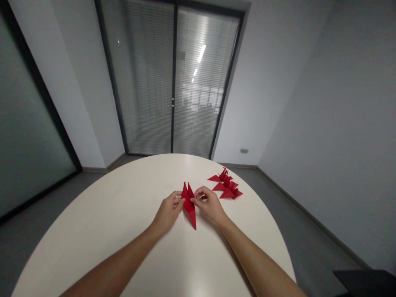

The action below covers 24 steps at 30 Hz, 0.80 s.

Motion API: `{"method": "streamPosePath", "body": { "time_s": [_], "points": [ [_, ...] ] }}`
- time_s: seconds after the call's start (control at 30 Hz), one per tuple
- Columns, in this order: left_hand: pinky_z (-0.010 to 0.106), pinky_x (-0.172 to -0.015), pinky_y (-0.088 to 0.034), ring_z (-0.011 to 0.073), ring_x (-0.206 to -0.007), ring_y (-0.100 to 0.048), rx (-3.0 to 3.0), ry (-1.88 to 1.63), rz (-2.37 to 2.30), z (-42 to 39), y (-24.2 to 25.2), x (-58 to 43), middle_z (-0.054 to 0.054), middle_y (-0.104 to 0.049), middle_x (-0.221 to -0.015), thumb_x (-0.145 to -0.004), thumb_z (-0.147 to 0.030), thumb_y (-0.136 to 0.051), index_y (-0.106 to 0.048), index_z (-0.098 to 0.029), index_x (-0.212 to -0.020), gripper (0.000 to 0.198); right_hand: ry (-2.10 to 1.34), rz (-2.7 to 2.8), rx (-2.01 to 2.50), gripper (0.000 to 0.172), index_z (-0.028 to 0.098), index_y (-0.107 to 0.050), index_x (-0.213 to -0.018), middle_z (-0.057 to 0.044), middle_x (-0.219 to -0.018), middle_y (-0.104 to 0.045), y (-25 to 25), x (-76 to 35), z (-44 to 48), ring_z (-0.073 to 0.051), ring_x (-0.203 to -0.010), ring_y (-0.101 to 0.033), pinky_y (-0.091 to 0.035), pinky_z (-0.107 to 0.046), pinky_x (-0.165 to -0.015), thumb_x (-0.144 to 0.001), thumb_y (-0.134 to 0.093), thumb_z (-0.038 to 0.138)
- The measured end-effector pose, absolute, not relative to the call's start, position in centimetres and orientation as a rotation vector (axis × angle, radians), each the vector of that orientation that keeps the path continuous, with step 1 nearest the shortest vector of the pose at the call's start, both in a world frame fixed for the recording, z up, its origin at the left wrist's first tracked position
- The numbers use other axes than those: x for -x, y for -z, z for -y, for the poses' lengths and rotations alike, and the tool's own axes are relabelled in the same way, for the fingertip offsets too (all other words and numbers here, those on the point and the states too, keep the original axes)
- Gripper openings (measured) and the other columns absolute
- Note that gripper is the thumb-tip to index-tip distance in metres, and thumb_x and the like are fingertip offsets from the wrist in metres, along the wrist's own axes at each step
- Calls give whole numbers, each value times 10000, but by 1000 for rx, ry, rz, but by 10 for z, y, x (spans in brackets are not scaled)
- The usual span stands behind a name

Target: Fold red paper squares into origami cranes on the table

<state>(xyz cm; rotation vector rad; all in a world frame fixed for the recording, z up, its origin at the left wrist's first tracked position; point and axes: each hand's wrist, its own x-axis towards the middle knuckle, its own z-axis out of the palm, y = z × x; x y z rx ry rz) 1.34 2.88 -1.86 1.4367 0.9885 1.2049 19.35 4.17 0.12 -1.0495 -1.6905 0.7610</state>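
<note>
A partly folded red paper figure (189,206) lies on the white round table (123,222), two points upward and a long tip toward me. My left hand (168,211) pinches its left edge with curled fingers. My right hand (208,205) pinches its right edge, fingers closed on the paper. Both hands rest on the tabletop, one on each side of the figure.
A small heap of finished red paper figures (226,185) lies just beyond my right hand. The table's far edge curves near a glass door with blinds (173,82). A dark object (365,282) sits at the bottom right corner.
</note>
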Motion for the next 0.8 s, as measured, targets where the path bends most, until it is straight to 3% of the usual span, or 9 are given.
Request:
{"method": "streamPosePath", "body": {
  "time_s": [0.4,0.6,0.7,0.8],
  "points": [
    [361,-903,-543,228,-950,-708,-1465,-1261,-925,-26,12,-15,106,-740,-1006,-813,-384,-651,-635,-160,-947,261,-835,1773,999,128,205,-694,-941,-43,-943,-724,3,-193,-40,-194,-868,-666,-518,-339,-801,-856,-649,290],
    [337,-812,-558,203,-851,-720,-1438,-1252,-929,-27,13,-16,128,-707,-1127,-787,-366,-665,-608,-155,-1040,334,-931,1655,968,198,217,-628,-1054,-42,-947,-719,3,-194,-41,-190,-870,-670,-511,-314,-757,-877,-613,307],
    [318,-777,-558,187,-810,-714,-1414,-1291,-950,-30,15,-16,119,-720,-1066,-765,-387,-678,-609,-153,-982,327,-1091,1599,841,218,231,-560,-1097,-31,-924,-711,6,-195,-42,-175,-838,-673,-511,-312,-756,-886,-575,284],
    [297,-695,-556,191,-772,-705,-1364,-1325,-1017,-32,16,-15,106,-736,-963,-737,-433,-704,-601,-158,-923,347,-1185,1595,731,312,237,-535,-1133,-45,-1003,-703,7,-198,-42,-177,-933,-675,-507,-337,-848,-828,-581,188]
  ]
}}
